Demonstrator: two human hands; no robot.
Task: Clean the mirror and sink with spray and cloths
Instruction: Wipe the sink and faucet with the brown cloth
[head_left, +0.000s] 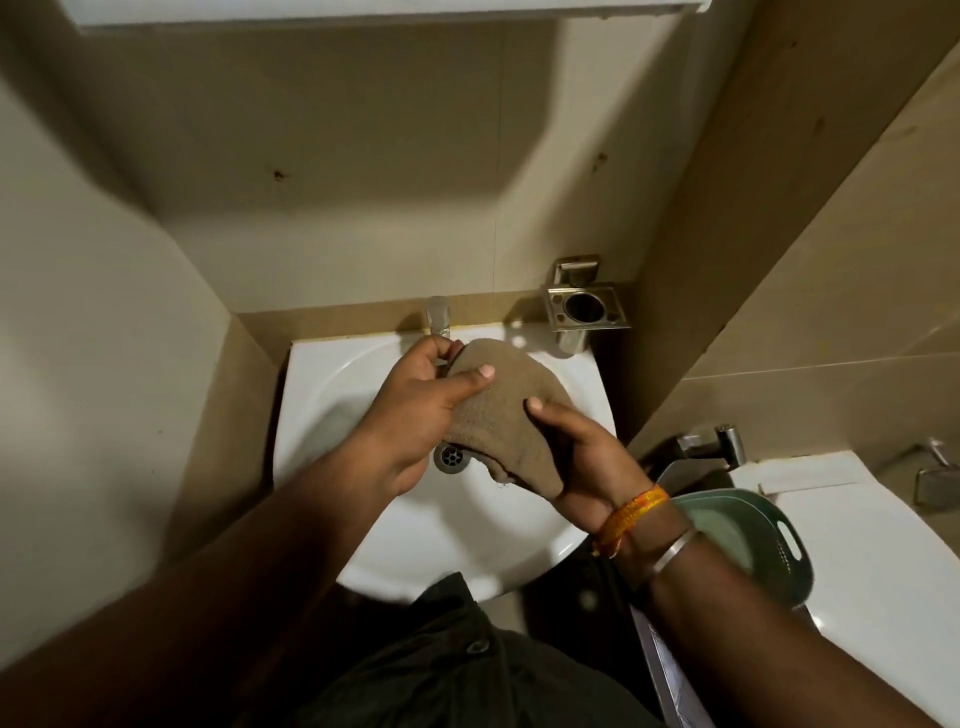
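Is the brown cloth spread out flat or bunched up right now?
Bunched up: the brown cloth sags in folds between the left hand and right hand, above the sink.

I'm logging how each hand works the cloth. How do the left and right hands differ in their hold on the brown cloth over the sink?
The left hand grips the brown terry cloth at its upper end near the chrome tap; the right hand holds the lower end nearer the person. The right wrist wears an orange thread band and a metal bangle; the left wrist is bare. Both lay a thumb on top, above the white ceramic sink.
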